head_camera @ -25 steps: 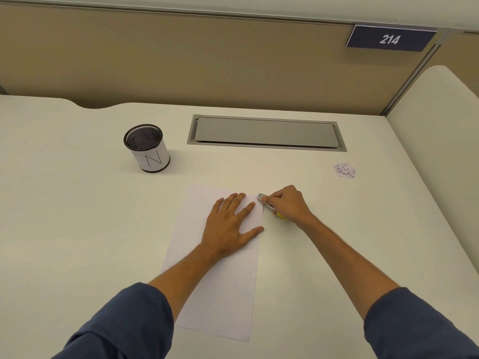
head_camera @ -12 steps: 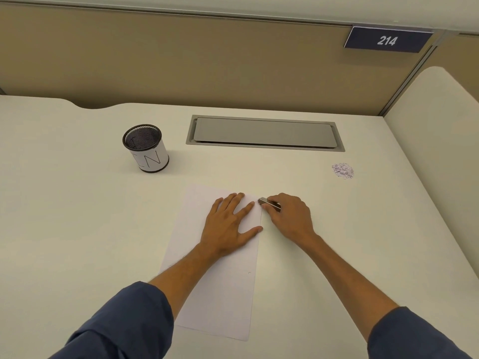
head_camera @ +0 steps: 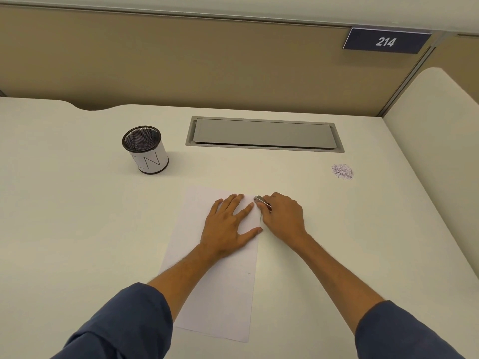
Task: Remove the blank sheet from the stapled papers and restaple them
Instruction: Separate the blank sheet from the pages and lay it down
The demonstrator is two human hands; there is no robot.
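Over the last second the right hand [head_camera: 282, 216], its grip pinching a small silver metal tool [head_camera: 262, 202], has slid in to the top right corner of the white stapled papers [head_camera: 220, 288], which the spread left hand [head_camera: 228, 226] pins flat on the cream surface [head_camera: 77, 229], so the staple looks about to be worked.

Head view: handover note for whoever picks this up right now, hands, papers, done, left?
Left hand: flat, pressing the papers onto the desk.
Right hand: grips a small metal tool, its tip at the papers' far right corner.
Done: nothing visible; sheets lie stacked together.
Left: free the corner staple, pull the blank sheet, restaple. No stapler in view.
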